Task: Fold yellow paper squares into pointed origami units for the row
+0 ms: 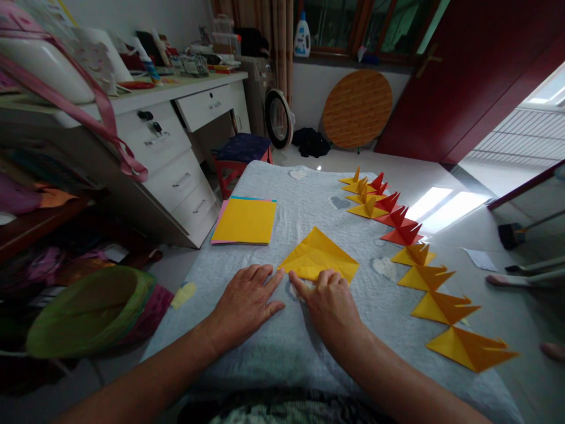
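A sheet of yellow origami paper with a folded lower edge and crease lines lies on the cloth-covered table in front of me. My left hand rests flat with its fingers apart, the index fingertip touching the paper's left corner. Against the folded lower edge, my right hand presses with its index finger stretched out to the left and the other fingers bent; its thumb is hidden. Neither hand grips the sheet. A stack of coloured square papers, yellow on top, sits beyond my left hand.
Folded yellow paper pieces and red paper pieces stand in rows along the table's right side. A pale quilted cloth covers the table. A green-lined bin and a white desk are on the left, a stool beyond.
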Available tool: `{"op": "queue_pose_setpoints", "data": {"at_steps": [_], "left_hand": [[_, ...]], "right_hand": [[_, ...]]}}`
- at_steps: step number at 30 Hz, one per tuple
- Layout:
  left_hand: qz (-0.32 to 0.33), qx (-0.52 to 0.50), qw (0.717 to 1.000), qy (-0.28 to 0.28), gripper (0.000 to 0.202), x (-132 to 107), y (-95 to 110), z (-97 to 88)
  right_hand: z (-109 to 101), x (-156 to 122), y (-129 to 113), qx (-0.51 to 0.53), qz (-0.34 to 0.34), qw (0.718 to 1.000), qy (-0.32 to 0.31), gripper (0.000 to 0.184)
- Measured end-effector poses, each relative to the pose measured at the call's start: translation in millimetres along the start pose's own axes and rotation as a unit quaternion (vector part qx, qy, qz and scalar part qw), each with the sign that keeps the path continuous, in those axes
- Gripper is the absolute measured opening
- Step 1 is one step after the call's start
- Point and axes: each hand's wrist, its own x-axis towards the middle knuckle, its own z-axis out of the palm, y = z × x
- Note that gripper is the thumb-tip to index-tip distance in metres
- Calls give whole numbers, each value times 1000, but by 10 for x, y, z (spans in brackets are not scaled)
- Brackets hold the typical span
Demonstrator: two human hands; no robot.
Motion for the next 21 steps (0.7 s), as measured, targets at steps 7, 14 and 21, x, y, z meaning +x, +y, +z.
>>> {"op": "queue_pose_setpoints", "data": {"at_steps": [7,14,21], "left_hand": [[-37,14,999,6,60,-22,26,-13],[-47,-23,997,64,46,-18,94,-52],[143,-133,980,45,52,192,192,50]], "right_hand": [[-26,1,8,16,-3,1000,-4,58],[-23,0,4,13,-4,1000,0,57],[48,13,-3,-2,8,1000,11,41]]}}
